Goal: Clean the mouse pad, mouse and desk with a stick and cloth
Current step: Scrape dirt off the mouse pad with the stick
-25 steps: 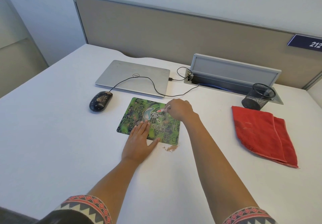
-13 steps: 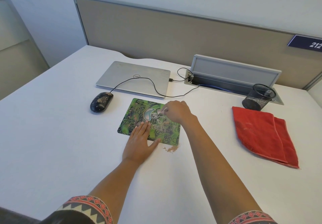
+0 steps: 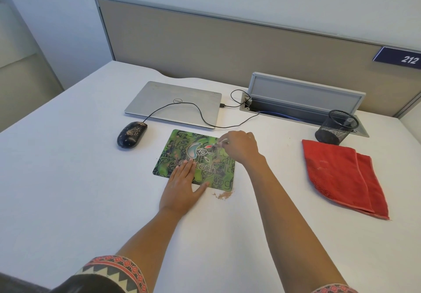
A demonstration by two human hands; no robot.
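The left hand (image 3: 182, 185) lies flat with straight fingers on the near edge of the green mouse pad (image 3: 169, 156) and presses it down onto the white desk (image 3: 68, 179). The right hand (image 3: 240, 148) pinches a thin stick (image 3: 219, 143), and its tip touches the far middle of the pad. A little pile of brown dirt (image 3: 222, 194) sits on the desk just beside the pad's near right corner. If the stick flicks too hard, I think dirt could fly onto the closed laptop (image 3: 175, 103) or spread all over the desk. If the flat hand lets go, the pad might slide. The right arm could brush the pile and smear it. The dirty black mouse (image 3: 131, 134) waits to the left of the pad, and the red cloth (image 3: 341, 174) lies well off to the right, not yet used.
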